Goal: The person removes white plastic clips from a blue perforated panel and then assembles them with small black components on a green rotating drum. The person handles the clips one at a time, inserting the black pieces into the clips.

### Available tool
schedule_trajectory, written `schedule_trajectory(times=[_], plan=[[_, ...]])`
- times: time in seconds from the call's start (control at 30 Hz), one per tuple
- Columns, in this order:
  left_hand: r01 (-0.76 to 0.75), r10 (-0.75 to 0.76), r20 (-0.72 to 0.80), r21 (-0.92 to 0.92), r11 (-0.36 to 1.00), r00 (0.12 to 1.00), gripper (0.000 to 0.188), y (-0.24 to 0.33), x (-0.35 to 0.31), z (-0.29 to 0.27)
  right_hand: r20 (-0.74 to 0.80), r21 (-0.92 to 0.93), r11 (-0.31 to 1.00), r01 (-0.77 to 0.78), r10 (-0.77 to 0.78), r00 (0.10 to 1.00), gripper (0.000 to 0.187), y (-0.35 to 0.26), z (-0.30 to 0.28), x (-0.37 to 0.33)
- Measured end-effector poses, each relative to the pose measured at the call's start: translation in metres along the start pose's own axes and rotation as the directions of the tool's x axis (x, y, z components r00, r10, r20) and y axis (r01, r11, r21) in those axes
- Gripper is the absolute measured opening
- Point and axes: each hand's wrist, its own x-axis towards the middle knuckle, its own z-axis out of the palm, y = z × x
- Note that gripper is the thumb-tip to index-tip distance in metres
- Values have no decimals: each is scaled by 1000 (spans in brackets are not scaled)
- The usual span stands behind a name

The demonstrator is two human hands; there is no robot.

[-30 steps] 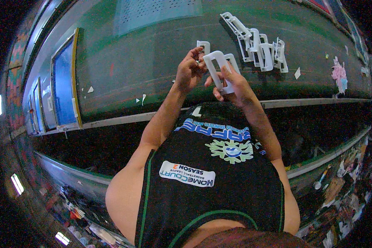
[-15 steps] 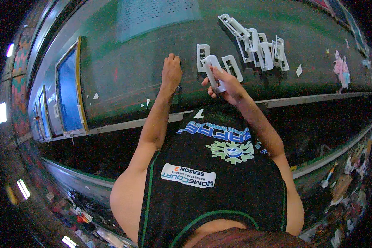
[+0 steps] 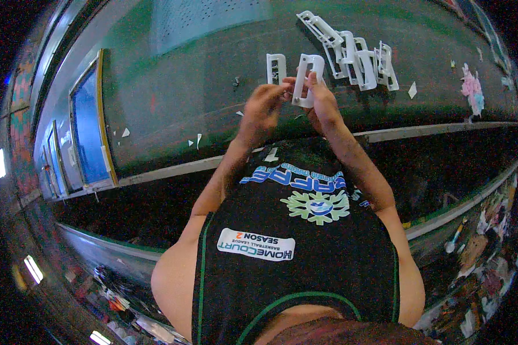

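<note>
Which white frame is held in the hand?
The middle frame, gripped by the right hand; the lone frame at left and the cluster at right rest on the table.

A light strip (image 3: 33,269) glares amid grainy dimness (edges bow).

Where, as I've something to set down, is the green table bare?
The widest bare patch lies between the blue panel and the small bits, nearer than the perforated sheet; white scraps fringe its near side. It is crowded at the left hand, right hand, held white frame and heap of frames.
</note>
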Motion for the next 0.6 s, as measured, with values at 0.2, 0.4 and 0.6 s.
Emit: schedule_trajectory(times=[0.2, 0.4, 0.6], plan=[[-102, 102, -15, -7, 995, 995, 42, 11, -7, 19, -31, 20, 1000, -8, 8, 999, 57, -5, 13, -9], [58, -69, -119, -90, 994, 990, 27, 7, -5, 17, -32, 131, 989, -63, 67, 997, 59, -12, 14, -11], [-208, 215, -157, 57, 976, 964, 42, 8, 1, 17, -25, 135, 990, -46, 50, 998, 61, -13, 13, -10]])
